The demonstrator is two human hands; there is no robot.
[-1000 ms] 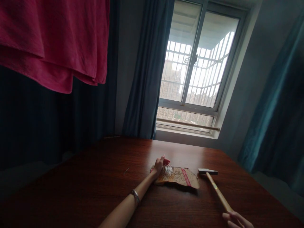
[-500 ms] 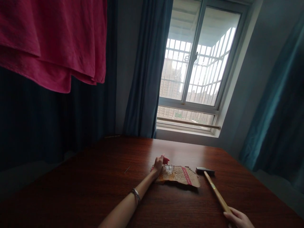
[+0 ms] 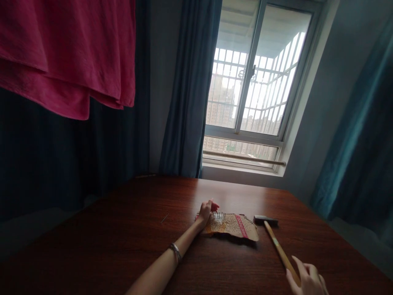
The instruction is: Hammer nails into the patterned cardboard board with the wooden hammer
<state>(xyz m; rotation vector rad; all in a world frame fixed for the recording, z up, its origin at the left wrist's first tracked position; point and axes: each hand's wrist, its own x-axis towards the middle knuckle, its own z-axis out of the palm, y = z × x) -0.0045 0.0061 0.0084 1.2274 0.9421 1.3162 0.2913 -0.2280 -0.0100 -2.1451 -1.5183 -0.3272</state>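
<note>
A worn piece of tan cardboard point(image 3: 250, 232) with a pink band and many small holes lies on the table. Several nails point(image 3: 219, 216) stand upright in it near its far edge. My left hand point(image 3: 205, 213) is closed at the cardboard's left end, beside the nails; what its fingers hold is hidden. Something pinkish red point(image 3: 215, 207) shows just past those fingers. To the right, a hammer point(image 3: 278, 243) rests with its dark head on the table and its wooden handle toward me. My right hand point(image 3: 307, 278) is around the handle's near end, fingers spread and loose.
A thin nail-like piece point(image 3: 165, 218) lies on the brown wooden table point(image 3: 123, 241), left of my left arm. A pink cloth point(image 3: 67, 57) hangs at upper left. Blue curtains point(image 3: 187, 90) and a barred window point(image 3: 248, 82) stand behind the table.
My right hand has loosened from the hammer handle, its fingers lifting and spreading. The hammer has barely moved. My left hand and the cardboard stay in place.
</note>
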